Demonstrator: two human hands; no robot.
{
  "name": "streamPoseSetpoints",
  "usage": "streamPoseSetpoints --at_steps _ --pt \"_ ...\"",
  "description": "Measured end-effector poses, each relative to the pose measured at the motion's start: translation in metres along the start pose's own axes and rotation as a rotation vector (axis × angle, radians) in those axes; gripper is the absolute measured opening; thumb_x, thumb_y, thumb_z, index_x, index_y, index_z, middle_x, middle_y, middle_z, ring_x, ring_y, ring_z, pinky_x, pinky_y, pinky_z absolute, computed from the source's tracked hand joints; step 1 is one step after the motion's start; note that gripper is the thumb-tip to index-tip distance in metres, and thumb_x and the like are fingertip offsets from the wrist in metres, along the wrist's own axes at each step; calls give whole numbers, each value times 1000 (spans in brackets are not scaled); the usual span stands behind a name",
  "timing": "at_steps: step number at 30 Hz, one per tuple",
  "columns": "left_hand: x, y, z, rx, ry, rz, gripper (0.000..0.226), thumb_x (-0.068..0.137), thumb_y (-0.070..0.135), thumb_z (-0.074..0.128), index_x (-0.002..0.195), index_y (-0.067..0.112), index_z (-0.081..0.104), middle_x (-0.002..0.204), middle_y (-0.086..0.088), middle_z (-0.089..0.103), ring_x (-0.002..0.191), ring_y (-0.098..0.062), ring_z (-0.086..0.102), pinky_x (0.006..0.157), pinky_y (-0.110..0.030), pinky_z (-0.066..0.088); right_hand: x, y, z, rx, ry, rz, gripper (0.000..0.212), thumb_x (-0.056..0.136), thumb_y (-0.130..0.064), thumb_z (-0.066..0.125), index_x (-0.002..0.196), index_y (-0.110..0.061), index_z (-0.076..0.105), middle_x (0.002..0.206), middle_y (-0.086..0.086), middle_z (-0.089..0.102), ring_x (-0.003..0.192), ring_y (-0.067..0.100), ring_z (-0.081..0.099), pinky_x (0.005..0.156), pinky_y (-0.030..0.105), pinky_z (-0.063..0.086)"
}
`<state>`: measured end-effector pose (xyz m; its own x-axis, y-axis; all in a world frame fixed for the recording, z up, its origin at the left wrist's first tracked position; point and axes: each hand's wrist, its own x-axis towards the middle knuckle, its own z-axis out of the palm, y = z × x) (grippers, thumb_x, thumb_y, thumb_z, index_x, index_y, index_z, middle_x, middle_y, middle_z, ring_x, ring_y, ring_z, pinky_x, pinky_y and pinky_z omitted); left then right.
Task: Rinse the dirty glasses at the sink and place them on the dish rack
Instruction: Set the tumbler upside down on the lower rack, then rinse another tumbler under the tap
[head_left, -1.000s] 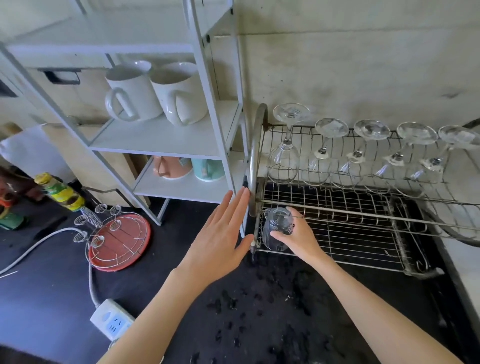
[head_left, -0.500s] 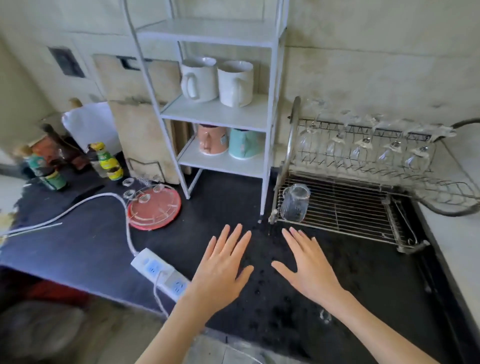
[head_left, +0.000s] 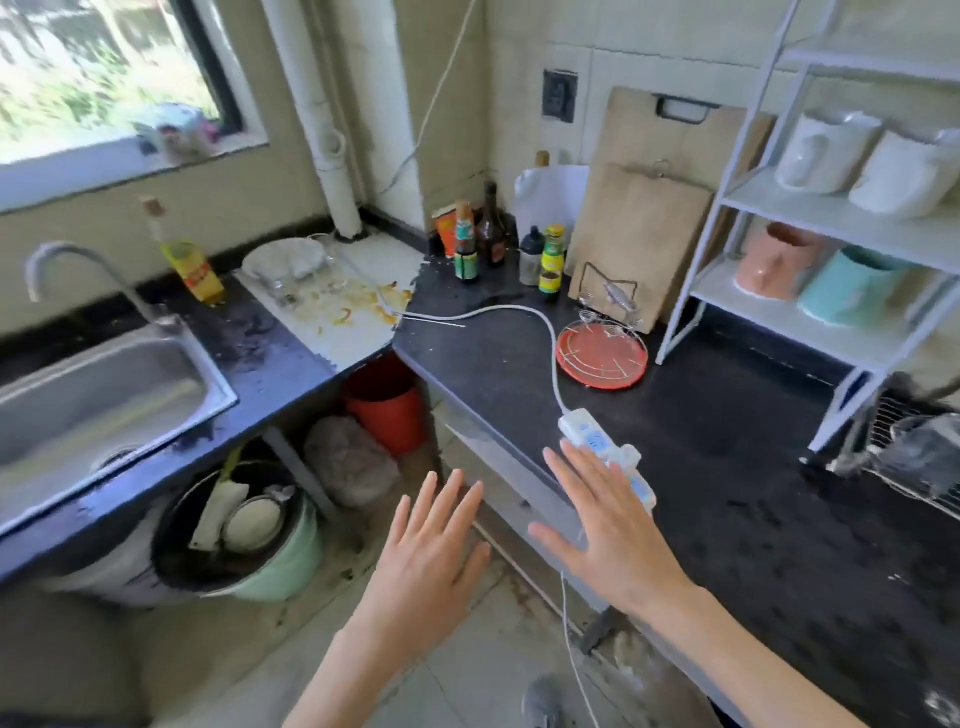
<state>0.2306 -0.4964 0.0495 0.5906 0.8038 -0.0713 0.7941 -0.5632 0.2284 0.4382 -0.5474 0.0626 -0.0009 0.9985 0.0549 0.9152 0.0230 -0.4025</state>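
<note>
Your left hand (head_left: 426, 551) and right hand (head_left: 608, 525) were both spread flat, fingers straight, holding nothing, near the counter edge. One rinsed glass (head_left: 922, 457) sat blurred in the dish rack (head_left: 883, 470) at far right. The sink (head_left: 98, 395) lay well apart, left.

Home kitchen: steel sink (head_left: 104, 395), sauce bottles (head_left: 493, 234) (mugs (head_left: 826, 150) shelved).

Both forearms reach forward, palms down. The left hand (head_left: 423, 558) and the right hand (head_left: 605, 530) are side by side, fingers straight and spread, holding nothing.
</note>
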Motion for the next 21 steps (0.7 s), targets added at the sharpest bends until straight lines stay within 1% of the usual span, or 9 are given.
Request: streamPoseSetpoints --at_steps 3,5,6,8,11,13,16,18,21 --pt "-13 -49 -21 -1 67 -146 60 89 48 30 139 17 41 144 -8 43 132 -33 39 101 -49 36 50 -39 13 27 -18 -128 90 76 -81 4 149 -29 13 155 -11 7 144 6 1 119 35 1" --pt "-16 -78 -34 -58 120 -240 72 85 57 14 148 23 21 154 1 13 144 -25 9 114 -42 11 82 -62 23 24 -26 -198 87 80 -78 10 148 -26 22 155 -7 17 144 10 9 118 36 4" --pt "-16 -93 -37 -61 179 -278 76 81 60 5 149 27 9 154 7 -2 143 -18 -8 114 -34 -3 99 -73 27 28 -24 -229 86 81 -78 11 148 -25 24 154 -6 21 144 12 13 117 36 5" --pt "-14 -120 -44 -72 232 -348 78 76 63 -3 148 31 -2 152 10 -12 138 -11 -23 110 -26 -14 132 -91 36 35 -28 -280 88 80 -79 9 148 -24 24 154 -5 23 144 12 13 117 35 5" --pt "0 -165 -51 -58 229 -456 79 75 70 -6 146 36 -6 155 10 -9 137 -9 -24 110 -27 -15 193 -110 54 28 -70 -366 95 74 -82 0 150 -26 14 157 -8 14 145 8 5 116 27 -4" --pt "14 -193 -58 -68 238 -514 90 68 80 -17 146 37 -5 156 8 -8 138 -10 -24 112 -30 -13 237 -120 59 12 -101 -404 100 69 -84 -5 150 -26 9 158 -8 9 146 8 1 114 22 -9" --pt "42 -229 -73 -58 223 -573 101 58 78 -30 147 37 -6 157 8 -10 140 -12 -23 115 -33 -10 296 -136 57 6 -115 -434 90 80 -80 13 150 -24 11 158 -7 12 146 9 5 113 22 -9" --pt "61 -248 -85 -71 230 -593 101 58 78 -30 147 37 -6 157 8 -10 141 -13 -22 117 -35 -8 331 -145 57 16 -132 -438 79 86 -69 28 150 -26 10 158 -8 10 146 9 5 116 24 -5" --pt "84 -274 -93 -97 218 -617 102 57 80 -28 147 37 -5 157 7 -10 140 -12 -22 117 -36 -7 372 -156 66 33 -172 -412 75 89 -61 36 150 -28 8 158 -10 7 146 9 3 117 27 1"
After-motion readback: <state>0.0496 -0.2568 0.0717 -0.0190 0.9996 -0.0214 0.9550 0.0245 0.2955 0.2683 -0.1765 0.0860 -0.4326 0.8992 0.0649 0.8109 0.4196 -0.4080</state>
